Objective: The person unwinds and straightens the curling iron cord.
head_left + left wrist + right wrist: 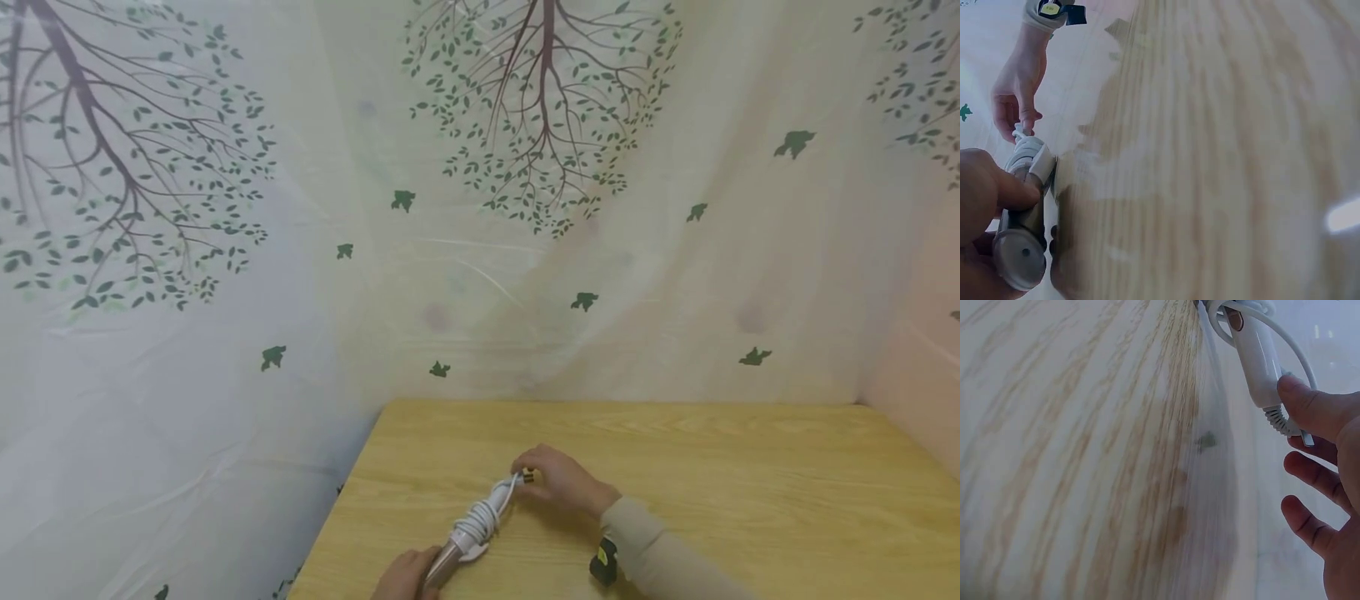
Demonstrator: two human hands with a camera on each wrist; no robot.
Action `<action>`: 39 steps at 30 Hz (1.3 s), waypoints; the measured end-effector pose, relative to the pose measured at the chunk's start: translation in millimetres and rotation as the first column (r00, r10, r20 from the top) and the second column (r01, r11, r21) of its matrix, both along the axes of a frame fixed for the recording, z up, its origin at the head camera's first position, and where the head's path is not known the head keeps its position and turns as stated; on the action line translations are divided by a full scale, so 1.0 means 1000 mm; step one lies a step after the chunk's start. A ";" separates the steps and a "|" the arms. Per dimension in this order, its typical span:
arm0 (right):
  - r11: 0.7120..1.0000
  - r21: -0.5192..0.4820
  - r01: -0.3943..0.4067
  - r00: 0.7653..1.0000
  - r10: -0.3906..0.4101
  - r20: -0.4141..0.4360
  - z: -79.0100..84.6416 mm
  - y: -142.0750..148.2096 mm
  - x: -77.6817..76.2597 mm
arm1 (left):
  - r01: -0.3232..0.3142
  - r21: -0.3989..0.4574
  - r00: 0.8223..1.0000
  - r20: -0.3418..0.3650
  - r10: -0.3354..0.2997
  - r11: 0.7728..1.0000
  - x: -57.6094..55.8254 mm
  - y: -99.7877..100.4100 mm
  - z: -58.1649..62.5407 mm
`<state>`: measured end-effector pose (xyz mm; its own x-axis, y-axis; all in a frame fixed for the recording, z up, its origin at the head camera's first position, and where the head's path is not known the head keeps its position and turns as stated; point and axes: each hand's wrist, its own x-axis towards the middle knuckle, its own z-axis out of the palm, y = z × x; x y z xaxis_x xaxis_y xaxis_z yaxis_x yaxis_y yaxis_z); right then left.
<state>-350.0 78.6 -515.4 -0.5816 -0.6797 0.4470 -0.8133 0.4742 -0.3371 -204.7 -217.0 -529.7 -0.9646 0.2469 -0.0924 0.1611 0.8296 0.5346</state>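
Note:
A curling iron (443, 564) with a brownish metal barrel and white handle (1259, 362) slants over the wooden table. White cord (476, 523) is wound in several loops round its handle. My left hand (405, 575) grips the barrel, thumb (1019, 192) along its side; the round end cap (1019, 259) faces the left wrist camera. At the handle's far end, my right hand (564, 481) pinches the cord's plug (527, 477) between thumb and forefinger. Metal prongs (1307, 439) stick out there beside the ribbed cord sleeve (1277, 420). The other right fingers are spread apart.
The wood-grain table (750, 500) reaches back to a pale curtain (480, 325) printed with trees and leaves. Its left edge runs close by my left hand. A black camera with a yellow label (603, 561) is strapped at my right wrist.

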 end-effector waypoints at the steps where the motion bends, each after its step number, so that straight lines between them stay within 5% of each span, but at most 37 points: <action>1: 1.000 0.004 0.005 1.000 -0.005 -0.003 0.000 0.000 0.000 | -0.011 -0.013 1.000 -0.001 0.011 1.000 0.000 0.001 0.001; 10: 0.999 0.007 0.038 0.999 -0.038 -0.036 -0.006 0.006 0.004 | -0.021 -0.016 1.000 0.004 0.021 1.000 -0.004 -0.002 0.006; 13: 0.999 -0.001 0.052 0.998 -0.052 -0.047 -0.004 0.010 0.007 | 0.017 -0.021 0.991 -0.132 -0.020 1.000 -0.002 -0.004 0.004; 17: 0.998 -0.011 0.061 0.998 -0.062 -0.033 0.004 0.015 0.011 | 0.048 -0.035 0.954 -0.295 -0.056 0.998 0.000 -0.004 0.007; 26: 0.994 -0.089 0.061 0.991 -0.071 -0.110 0.013 0.030 0.021 | 0.063 0.034 0.922 -0.384 -0.045 0.997 -0.005 0.005 0.015; 29: 0.992 -0.101 0.081 0.992 -0.091 -0.093 0.017 0.037 0.022 | 0.089 0.043 0.887 -0.458 -0.059 0.995 -0.010 0.010 0.015; 33: 0.988 -0.099 0.117 0.991 -0.123 -0.054 0.022 0.046 0.022 | 0.118 0.026 0.819 -0.568 -0.083 0.993 -0.020 0.016 0.016; 39: 0.981 -0.128 0.143 0.987 -0.151 -0.050 0.033 0.060 0.025 | 0.137 0.004 0.749 -0.655 -0.101 0.991 -0.032 0.027 0.022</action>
<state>-324.7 139.1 -482.4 -0.6412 -0.5262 0.5585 -0.7580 0.5479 -0.3539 -236.9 -190.4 -507.6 -0.7486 0.3505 0.5629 0.5810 0.7557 0.3022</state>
